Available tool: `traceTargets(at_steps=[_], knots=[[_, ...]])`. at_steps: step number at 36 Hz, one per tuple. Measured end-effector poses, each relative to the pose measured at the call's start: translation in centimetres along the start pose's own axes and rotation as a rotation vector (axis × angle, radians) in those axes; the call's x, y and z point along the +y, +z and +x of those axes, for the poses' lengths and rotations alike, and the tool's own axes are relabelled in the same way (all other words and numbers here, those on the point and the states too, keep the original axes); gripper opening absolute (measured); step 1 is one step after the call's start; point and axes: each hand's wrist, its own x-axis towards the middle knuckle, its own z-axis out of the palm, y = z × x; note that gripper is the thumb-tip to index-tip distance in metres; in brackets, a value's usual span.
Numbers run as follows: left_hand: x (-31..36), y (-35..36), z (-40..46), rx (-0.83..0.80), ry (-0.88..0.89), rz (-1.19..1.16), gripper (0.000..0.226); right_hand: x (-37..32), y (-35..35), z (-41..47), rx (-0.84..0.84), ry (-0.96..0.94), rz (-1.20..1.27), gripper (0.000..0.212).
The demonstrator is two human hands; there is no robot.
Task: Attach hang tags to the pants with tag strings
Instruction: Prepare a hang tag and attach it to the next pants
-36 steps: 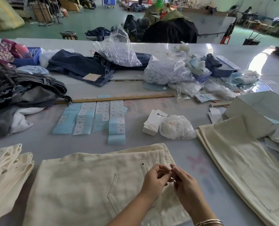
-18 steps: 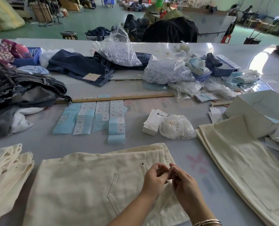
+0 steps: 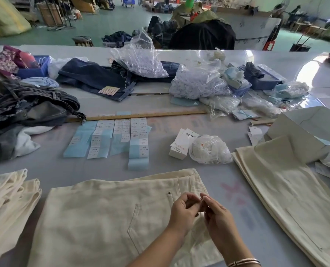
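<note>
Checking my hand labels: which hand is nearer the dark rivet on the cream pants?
Left. The left hand is just below and right of the rivet; the right hand is farther right.

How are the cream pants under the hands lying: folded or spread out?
Folded: the cream pants lie flat, doubled over, one back pocket up.

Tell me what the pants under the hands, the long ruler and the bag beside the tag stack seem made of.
Pants: cream woven cotton twill, likely; matte, visible weave.
Ruler: apparently wood; tan, printed marks.
Bag: thin clear plastic; glossy, crinkled.
</note>
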Motion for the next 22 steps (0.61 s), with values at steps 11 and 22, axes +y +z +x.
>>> traceTargets(at_steps=[11,22], knots=[[0.36,0.07,-0.20,-0.002,-0.010,-0.021,0.020,-0.06,0.13,0.09,-0.014,-0.002,-0.019,0.025],[0.35,0.20,-0.34,-0.006,-0.010,-0.038,0.020,-0.05,0.18,0.07,-0.018,-0.008,-0.030,0.021]])
